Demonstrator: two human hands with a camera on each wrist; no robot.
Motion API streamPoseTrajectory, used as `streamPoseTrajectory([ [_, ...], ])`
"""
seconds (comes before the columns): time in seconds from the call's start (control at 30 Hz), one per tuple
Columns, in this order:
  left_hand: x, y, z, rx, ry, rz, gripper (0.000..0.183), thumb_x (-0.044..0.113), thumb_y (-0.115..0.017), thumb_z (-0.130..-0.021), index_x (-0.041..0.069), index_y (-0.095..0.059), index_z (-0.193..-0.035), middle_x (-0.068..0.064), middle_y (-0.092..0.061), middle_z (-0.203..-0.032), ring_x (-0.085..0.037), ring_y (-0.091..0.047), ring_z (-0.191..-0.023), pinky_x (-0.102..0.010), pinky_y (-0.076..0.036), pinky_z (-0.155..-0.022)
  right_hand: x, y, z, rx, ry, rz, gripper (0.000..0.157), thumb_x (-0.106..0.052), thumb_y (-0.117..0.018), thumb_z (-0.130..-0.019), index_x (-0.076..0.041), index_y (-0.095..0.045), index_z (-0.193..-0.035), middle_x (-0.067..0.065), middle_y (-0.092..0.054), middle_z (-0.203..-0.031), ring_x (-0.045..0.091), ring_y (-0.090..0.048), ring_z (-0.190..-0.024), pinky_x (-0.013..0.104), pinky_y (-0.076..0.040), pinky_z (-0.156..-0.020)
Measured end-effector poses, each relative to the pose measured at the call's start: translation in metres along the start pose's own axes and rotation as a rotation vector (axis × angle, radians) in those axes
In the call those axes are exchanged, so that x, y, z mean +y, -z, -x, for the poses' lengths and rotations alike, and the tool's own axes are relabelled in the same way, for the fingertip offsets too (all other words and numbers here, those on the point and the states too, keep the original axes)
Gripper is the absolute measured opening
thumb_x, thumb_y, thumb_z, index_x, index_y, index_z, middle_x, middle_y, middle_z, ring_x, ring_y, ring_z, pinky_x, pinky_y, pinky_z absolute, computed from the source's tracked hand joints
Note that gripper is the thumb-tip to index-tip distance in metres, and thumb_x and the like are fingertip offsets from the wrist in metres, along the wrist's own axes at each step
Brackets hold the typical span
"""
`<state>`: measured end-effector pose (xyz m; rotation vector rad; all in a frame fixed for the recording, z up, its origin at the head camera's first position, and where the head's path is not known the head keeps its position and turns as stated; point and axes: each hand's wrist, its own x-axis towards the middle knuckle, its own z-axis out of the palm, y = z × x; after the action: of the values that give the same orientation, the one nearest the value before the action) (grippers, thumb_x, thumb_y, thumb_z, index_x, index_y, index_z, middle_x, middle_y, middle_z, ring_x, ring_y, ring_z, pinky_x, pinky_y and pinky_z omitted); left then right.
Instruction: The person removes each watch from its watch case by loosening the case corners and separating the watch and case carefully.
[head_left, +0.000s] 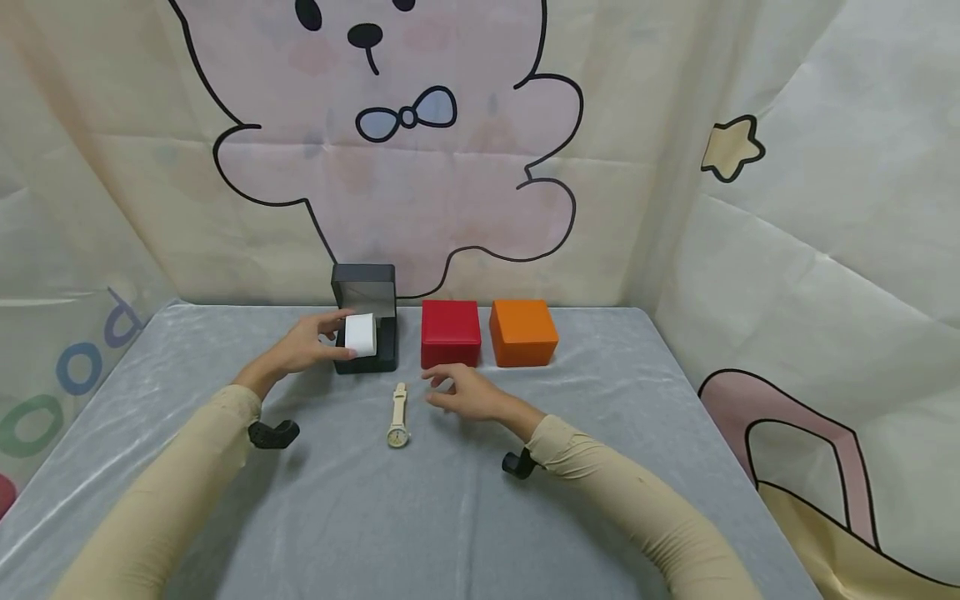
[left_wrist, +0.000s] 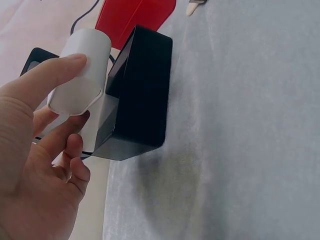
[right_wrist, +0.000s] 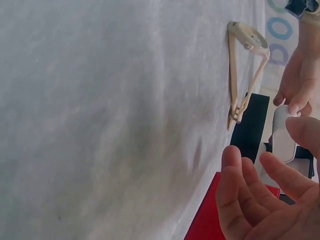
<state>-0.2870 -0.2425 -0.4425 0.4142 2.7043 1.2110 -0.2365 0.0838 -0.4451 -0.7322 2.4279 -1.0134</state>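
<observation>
My left hand [head_left: 303, 343] pinches a white watch cushion [head_left: 361, 335] between thumb and fingers, just above a black watch box [head_left: 386, 346] whose lid stands raised. In the left wrist view the cushion [left_wrist: 82, 75] is a rounded white roll beside the box's dark wall [left_wrist: 145, 90]. A cream wristwatch [head_left: 398, 417] with a buckled strap lies on the cloth in front of the box. My right hand [head_left: 468, 393] hovers to the right of the watch, holding nothing, its fingers loosely bent in the right wrist view.
A red box [head_left: 451, 333] and an orange box [head_left: 523, 333], both closed, stand right of the black box near the back edge. Grey-blue cloth [head_left: 375, 533] covers the table. A printed curtain [head_left: 465, 192] hangs behind it.
</observation>
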Motion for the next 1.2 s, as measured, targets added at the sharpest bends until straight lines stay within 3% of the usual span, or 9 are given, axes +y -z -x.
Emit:
streamPoseTrajectory([
  [0.33, -0.001, -0.003, -0.006, -0.010, 0.010, 0.008, 0.083, 0.026, -0.079, -0.087, 0.005, -0.037, -0.156, -0.031, -0.044, -0.153, -0.047, -0.049, -0.136, -0.061, -0.041, -0.107, 0.007, 0.011, 0.007, 0.041, -0.020, 0.096, 0.045, -0.023, -0.067, -0.098, -0.012, -0.058, -0.140, 0.011, -0.065, -0.130, 0.023, -0.068, -0.098, 0.033, -0.059, -0.080],
  [0.5, -0.003, -0.006, -0.007, -0.013, -0.024, 0.002, 0.082, 0.021, -0.079, -0.086, 0.001, -0.038, -0.154, -0.032, -0.045, -0.151, -0.049, -0.049, -0.134, -0.060, -0.041, -0.106, 0.014, 0.016, 0.011, 0.064, -0.008, 0.126, 0.043, -0.021, -0.067, -0.098, -0.010, -0.059, -0.139, 0.014, -0.066, -0.130, 0.024, -0.069, -0.099, 0.034, -0.059, -0.082],
  [0.63, -0.004, -0.006, -0.008, -0.017, -0.059, -0.010, 0.080, 0.019, -0.078, -0.086, -0.001, -0.039, -0.153, -0.033, -0.047, -0.149, -0.048, -0.052, -0.130, -0.058, -0.043, -0.103, 0.019, 0.019, 0.014, 0.067, -0.014, 0.120, 0.044, -0.022, -0.067, -0.098, -0.009, -0.058, -0.139, 0.013, -0.065, -0.129, 0.024, -0.068, -0.100, 0.035, -0.059, -0.085],
  [1.2, -0.004, -0.003, -0.013, -0.044, -0.055, -0.030, 0.084, 0.020, -0.079, -0.087, -0.002, -0.035, -0.155, -0.034, -0.043, -0.151, -0.051, -0.047, -0.135, -0.062, -0.039, -0.109, 0.030, 0.024, 0.018, 0.085, -0.025, 0.100, 0.043, -0.021, -0.067, -0.098, -0.010, -0.059, -0.139, 0.011, -0.067, -0.125, 0.021, -0.066, -0.094, 0.030, -0.057, -0.076],
])
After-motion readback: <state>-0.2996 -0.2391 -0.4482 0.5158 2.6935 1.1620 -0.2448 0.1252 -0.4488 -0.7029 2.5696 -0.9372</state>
